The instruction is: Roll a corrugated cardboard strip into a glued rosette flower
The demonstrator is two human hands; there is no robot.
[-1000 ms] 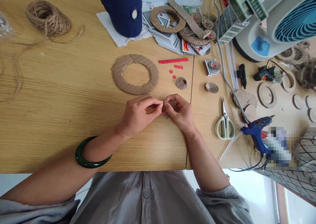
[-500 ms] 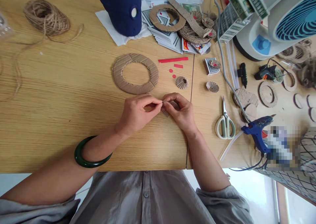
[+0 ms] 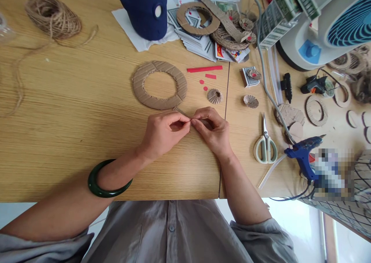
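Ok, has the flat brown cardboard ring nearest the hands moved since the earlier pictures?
No: the cardboard ring keeps its place against the dark seam in the wooden table; only the whole view shifts slightly.

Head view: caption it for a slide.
Left hand and right hand pinch a corrugated cardboard strip near a cardboard ring, scissors lying to the right.
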